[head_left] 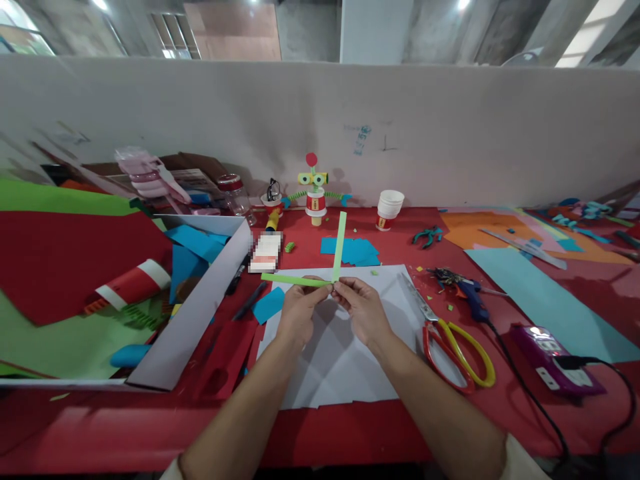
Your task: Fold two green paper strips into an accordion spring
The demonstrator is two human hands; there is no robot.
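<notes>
You hold one light-green strip (340, 243) pointing away from you and a matching strip (287, 279) pointing left, ends meeting roughly square.

Both hands (333, 297) pinching green paper strips (340, 247), ends meeting.

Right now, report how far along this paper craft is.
Looks done: the paper-cup figure at the back, standing with pleated green arms. In hand: two green strips, ends meeting at a corner between left hand and right hand. Probably left: pleating the strips, whose long free ends are straight and unfolded.
</notes>
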